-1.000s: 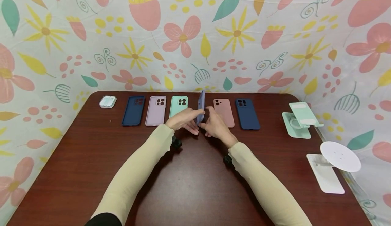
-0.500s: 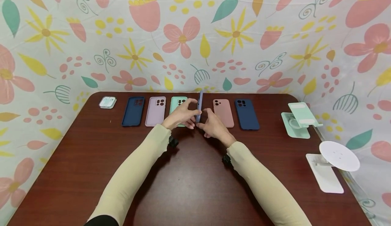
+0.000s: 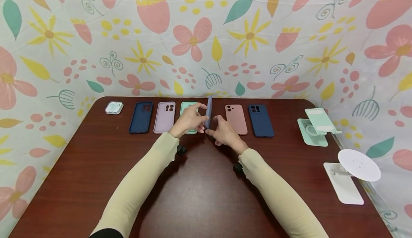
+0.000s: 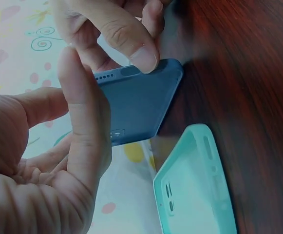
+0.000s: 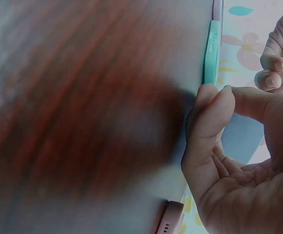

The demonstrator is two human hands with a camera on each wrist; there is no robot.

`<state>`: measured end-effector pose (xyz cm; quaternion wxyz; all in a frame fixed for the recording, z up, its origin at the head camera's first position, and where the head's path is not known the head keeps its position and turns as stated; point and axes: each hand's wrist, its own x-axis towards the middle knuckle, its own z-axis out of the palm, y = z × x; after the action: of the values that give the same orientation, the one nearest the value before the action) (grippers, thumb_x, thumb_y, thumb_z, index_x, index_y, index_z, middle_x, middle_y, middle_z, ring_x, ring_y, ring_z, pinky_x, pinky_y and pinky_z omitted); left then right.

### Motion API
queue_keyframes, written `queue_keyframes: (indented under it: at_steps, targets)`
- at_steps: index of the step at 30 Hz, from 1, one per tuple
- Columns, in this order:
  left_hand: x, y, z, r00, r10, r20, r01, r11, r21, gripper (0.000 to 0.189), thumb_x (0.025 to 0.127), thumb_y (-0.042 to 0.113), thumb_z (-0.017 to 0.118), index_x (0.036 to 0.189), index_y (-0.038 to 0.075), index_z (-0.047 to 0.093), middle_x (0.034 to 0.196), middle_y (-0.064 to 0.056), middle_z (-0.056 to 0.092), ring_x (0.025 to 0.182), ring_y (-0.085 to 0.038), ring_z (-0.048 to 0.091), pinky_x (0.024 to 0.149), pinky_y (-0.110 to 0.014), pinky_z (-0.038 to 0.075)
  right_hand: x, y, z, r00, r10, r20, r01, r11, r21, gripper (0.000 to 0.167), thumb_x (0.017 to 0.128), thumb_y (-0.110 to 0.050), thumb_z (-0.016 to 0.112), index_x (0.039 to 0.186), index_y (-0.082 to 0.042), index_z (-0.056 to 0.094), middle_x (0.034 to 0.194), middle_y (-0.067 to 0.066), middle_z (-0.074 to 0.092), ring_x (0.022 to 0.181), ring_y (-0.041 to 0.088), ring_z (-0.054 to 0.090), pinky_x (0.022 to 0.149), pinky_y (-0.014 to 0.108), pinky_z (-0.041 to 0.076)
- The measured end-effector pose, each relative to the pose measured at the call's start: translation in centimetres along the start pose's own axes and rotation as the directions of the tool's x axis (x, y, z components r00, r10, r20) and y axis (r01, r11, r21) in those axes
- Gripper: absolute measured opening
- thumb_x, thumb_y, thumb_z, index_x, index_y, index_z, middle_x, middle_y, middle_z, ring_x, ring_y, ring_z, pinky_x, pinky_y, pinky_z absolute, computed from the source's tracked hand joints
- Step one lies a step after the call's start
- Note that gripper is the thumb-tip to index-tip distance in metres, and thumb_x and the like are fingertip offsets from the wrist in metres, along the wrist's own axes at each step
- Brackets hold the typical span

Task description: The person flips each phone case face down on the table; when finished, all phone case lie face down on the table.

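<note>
A blue-grey phone case (image 3: 208, 112) stands on its long edge between my hands, seen nearly edge-on in the head view. My right hand (image 3: 225, 130) pinches its near end between thumb and finger; in the left wrist view that thumb presses the case (image 4: 139, 105) by its end wall. On the other side, my left hand (image 3: 190, 119) has its thumb and fingers apart, the tips right at the case. In its wrist view the left thumb (image 4: 85, 126) overlaps part of the case. Under the left hand lies a mint phone case (image 4: 195, 190).
Along the back of the table (image 3: 199, 181) lie a navy case (image 3: 140, 118), a lilac case (image 3: 164, 120), a pink case (image 3: 236, 120) and another blue case (image 3: 260, 120). A small clear box (image 3: 114, 107) sits back left. Mint (image 3: 317, 127) and white (image 3: 346, 181) stands are at the right.
The case has shifted slightly left and its upper end has tilted a little. My left hand has moved back to the left and its index finger has lifted. The right hand has barely moved.
</note>
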<state>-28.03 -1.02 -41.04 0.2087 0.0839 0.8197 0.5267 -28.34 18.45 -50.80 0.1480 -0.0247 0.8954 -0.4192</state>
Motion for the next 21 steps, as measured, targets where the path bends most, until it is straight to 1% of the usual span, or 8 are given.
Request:
queue_keyframes:
  at_steps: [2, 5, 8, 10, 15, 18, 21]
  targets:
    - [-0.1, -0.1, -0.2, 1.000, 0.006, -0.013, -0.006, 1.000, 0.008, 0.048, 0.108, 0.012, 0.068, 0.155, 0.013, 0.056, 0.088, -0.012, 0.068, 0.058, -0.016, 0.068, 0.084, -0.057, 0.070, 0.0, -0.1, 0.1, 1.000, 0.005, 0.005, -0.005, 1.000, -0.004, 0.080, 0.101, -0.036, 0.078, 0.163, -0.009, 0.037, 0.074, 0.012, 0.076, 0.058, 0.029, 0.076, 0.056, 0.041, 0.066]
    - [-0.2, -0.2, -0.5, 1.000, 0.007, -0.028, -0.006, 1.000, 0.019, 0.050, 0.108, 0.011, 0.068, 0.157, 0.011, 0.057, 0.087, -0.013, 0.068, 0.057, -0.015, 0.067, 0.077, -0.050, 0.071, -0.3, -0.7, 0.0, 1.000, 0.024, 0.016, -0.024, 1.000, -0.014, 0.079, 0.102, -0.035, 0.077, 0.163, -0.008, 0.036, 0.073, 0.012, 0.076, 0.059, 0.027, 0.077, 0.057, 0.040, 0.066]
    - [-0.1, -0.4, -0.6, 1.000, -0.001, -0.031, 0.002, 1.000, 0.018, 0.051, 0.108, 0.010, 0.067, 0.158, 0.010, 0.057, 0.088, -0.014, 0.068, 0.056, -0.015, 0.067, 0.072, -0.044, 0.071, -0.9, -1.5, -0.2, 0.999, 0.044, 0.032, -0.043, 0.999, -0.024, 0.077, 0.103, -0.033, 0.076, 0.163, -0.005, 0.036, 0.072, 0.012, 0.076, 0.059, 0.027, 0.077, 0.057, 0.039, 0.067]
    - [-0.1, -0.5, -0.7, 1.000, -0.013, -0.027, 0.014, 1.000, 0.012, 0.052, 0.108, 0.010, 0.067, 0.159, 0.009, 0.056, 0.088, -0.015, 0.069, 0.055, -0.014, 0.067, 0.073, -0.045, 0.071, -1.2, -2.0, -0.3, 0.997, 0.062, 0.044, -0.061, 0.998, -0.024, 0.077, 0.104, -0.031, 0.075, 0.164, -0.003, 0.035, 0.071, 0.013, 0.076, 0.059, 0.027, 0.076, 0.058, 0.038, 0.066]
    - [-0.1, -0.9, -0.6, 0.999, -0.038, -0.016, 0.037, 0.999, -0.015, 0.053, 0.109, 0.009, 0.065, 0.160, 0.007, 0.054, 0.087, -0.013, 0.068, 0.055, -0.014, 0.067, 0.084, -0.055, 0.070, -2.1, -3.0, -0.7, 0.994, 0.097, 0.052, -0.097, 0.995, -0.020, 0.081, 0.105, -0.027, 0.073, 0.166, 0.004, 0.029, 0.068, 0.012, 0.075, 0.057, 0.024, 0.074, 0.058, 0.036, 0.065]
    - [0.0, -1.2, -0.4, 0.999, -0.029, -0.024, 0.029, 0.999, -0.021, 0.052, 0.109, 0.009, 0.064, 0.160, 0.007, 0.053, 0.088, -0.014, 0.069, 0.054, -0.013, 0.067, 0.082, -0.053, 0.071, -2.8, -3.6, -0.9, 0.994, 0.103, 0.046, -0.102, 0.994, -0.027, 0.083, 0.105, -0.026, 0.073, 0.166, 0.007, 0.027, 0.068, 0.012, 0.074, 0.056, 0.023, 0.074, 0.059, 0.036, 0.066]
    - [0.1, -1.4, -0.2, 0.999, -0.013, -0.039, 0.012, 1.000, -0.016, 0.053, 0.108, 0.007, 0.065, 0.160, 0.006, 0.054, 0.091, -0.022, 0.072, 0.052, -0.012, 0.066, 0.077, -0.050, 0.071, -2.9, -3.7, -1.1, 0.994, 0.106, 0.038, -0.105, 0.994, -0.032, 0.085, 0.105, -0.027, 0.073, 0.167, 0.008, 0.026, 0.067, 0.012, 0.074, 0.055, 0.022, 0.074, 0.058, 0.035, 0.066]
